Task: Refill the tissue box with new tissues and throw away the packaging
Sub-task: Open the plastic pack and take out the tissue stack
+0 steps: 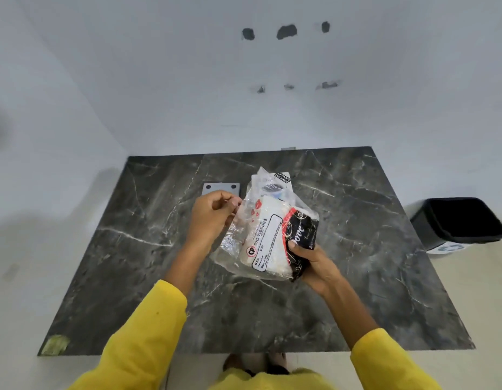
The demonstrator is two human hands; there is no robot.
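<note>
- Tissues (269,243), a white stack, sit inside a clear plastic pack (238,235) held above the middle of a dark marble table (117,249).
- A white label on the pack reads "BIG TISSUES"; beside it runs a black and red printed band (300,235).
- Right hand (314,263) is closed around the near right corner of the pack, thumb on top of the black band, fingers hidden beneath.
- Left hand (213,218) is curled, thumb and fingertips pinched on the loose clear film at the pack's left edge.
- The film at the far end of the pack stands up crumpled and loose; whether it is torn open cannot be told.
- Behind the pack, partly hidden by it, lies something with a black tag (282,177) printed in white letters; what it is cannot be told.
- A small grey plate (221,188) with two dark holes lies flat on the table just beyond the left hand.
- A black bin (458,220) stands on the floor, off the right edge of the table, well apart from the pack.
- Both arms wear yellow sleeves (142,342).
- A scrap of greenish tape (55,344) sticks to the near left corner of the table.
- The white wall (272,108) behind shows several dark holes.
</note>
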